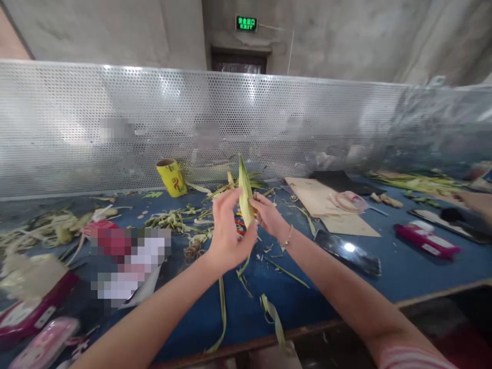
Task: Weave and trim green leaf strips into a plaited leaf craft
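A pale green corn husk piece [245, 190] stands nearly upright between my hands, its pointed tip upward. My left hand [229, 230] curls round its left side, with fingers behind and the thumb near its lower end. From the other side, my right hand [268, 216] pinches the husk's right edge between thumb and fingers. Small red and yellow bits show partly behind my left hand; what they are I cannot make out. Below my hands, loose husk strips [277, 320] lie on the blue tabletop [246, 307].
A yellow tape roll [171, 177] stands at the back, before a perforated metal screen [154, 123]. Husk scraps [169, 220] lie left of my hands. To the right are a phone [348, 252], brown cardboard [319, 197] and a magenta case [426, 241]. A pink case [49, 343] lies front left.
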